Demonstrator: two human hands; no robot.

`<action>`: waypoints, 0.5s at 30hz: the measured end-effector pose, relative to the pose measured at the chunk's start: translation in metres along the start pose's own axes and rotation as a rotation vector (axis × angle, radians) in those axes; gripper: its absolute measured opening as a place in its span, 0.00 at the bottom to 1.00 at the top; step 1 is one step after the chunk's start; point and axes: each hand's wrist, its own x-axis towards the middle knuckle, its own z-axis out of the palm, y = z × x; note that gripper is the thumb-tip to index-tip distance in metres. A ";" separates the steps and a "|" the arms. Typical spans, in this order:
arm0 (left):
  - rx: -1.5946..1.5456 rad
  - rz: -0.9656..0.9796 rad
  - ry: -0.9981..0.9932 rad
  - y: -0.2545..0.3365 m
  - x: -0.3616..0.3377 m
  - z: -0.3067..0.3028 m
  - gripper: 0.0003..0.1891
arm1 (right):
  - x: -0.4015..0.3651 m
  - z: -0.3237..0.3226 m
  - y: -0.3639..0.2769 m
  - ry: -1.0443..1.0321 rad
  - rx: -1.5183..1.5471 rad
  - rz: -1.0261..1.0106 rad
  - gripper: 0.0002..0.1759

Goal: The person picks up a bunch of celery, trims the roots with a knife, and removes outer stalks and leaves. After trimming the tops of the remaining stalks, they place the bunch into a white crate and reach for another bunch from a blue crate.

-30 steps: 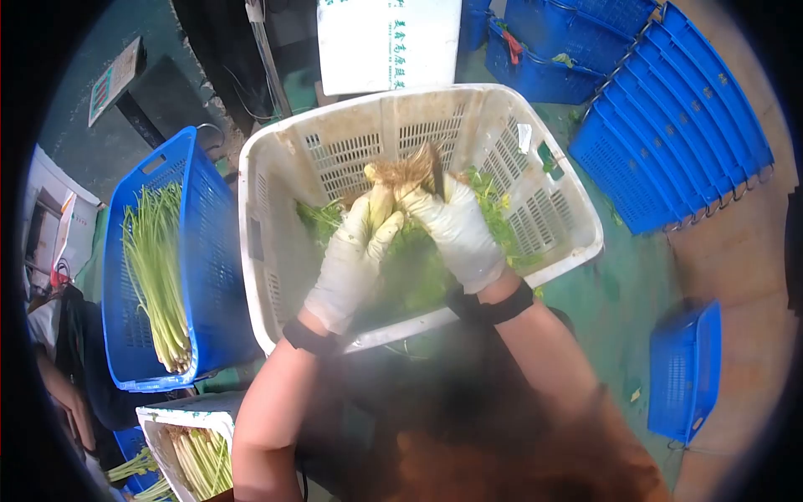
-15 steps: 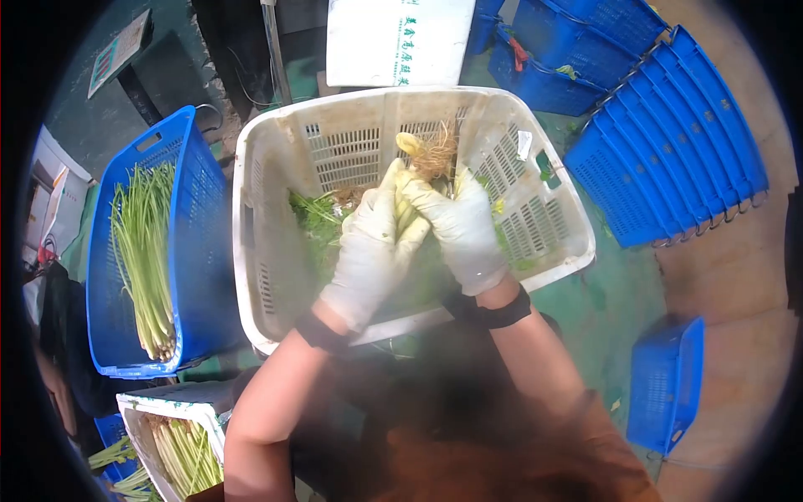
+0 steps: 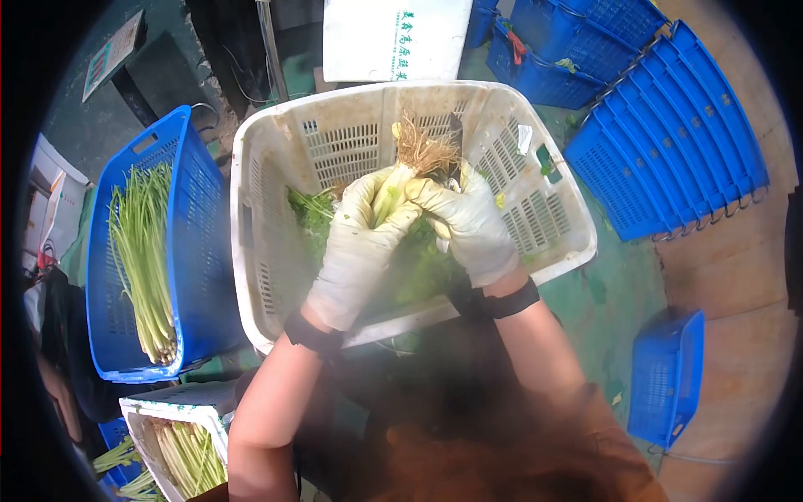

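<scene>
Both my hands wear pale gloves and meet over a white slotted crate (image 3: pixel 251 209). My left hand (image 3: pixel 355 251) is wrapped around a pale green stalk vegetable (image 3: pixel 391 188), held with its brown root tuft (image 3: pixel 418 151) pointing away from me. My right hand (image 3: pixel 473 226) grips a knife whose dark blade (image 3: pixel 456 138) stands just right of the roots. Green leafy trimmings (image 3: pixel 314 209) lie in the crate under my hands.
A blue crate (image 3: pixel 188 251) to the left holds trimmed stalks (image 3: pixel 142 243). Another white crate of stalks (image 3: pixel 184 456) sits at the lower left. Stacked blue crates (image 3: pixel 669 134) lean at the right, a small one (image 3: pixel 669 376) below. A white printed box (image 3: pixel 393 38) stands behind.
The root end has shifted slightly and the dark knife blade now shows beside it on the right. My hands stay together over the white crate.
</scene>
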 end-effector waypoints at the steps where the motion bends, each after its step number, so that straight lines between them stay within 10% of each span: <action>1: -0.002 -0.001 0.002 0.001 0.000 -0.001 0.23 | 0.000 0.003 0.000 0.020 0.024 -0.012 0.22; 9: 0.087 -0.090 -0.005 0.016 0.009 -0.020 0.21 | 0.007 0.007 0.011 0.273 -0.232 -0.065 0.16; 12: 0.039 -0.116 -0.017 0.026 0.008 -0.029 0.21 | 0.006 -0.008 0.008 0.210 -1.029 -0.645 0.13; 15: -0.022 -0.152 -0.024 0.028 0.004 -0.025 0.19 | -0.005 -0.002 -0.001 0.041 -1.386 -0.746 0.15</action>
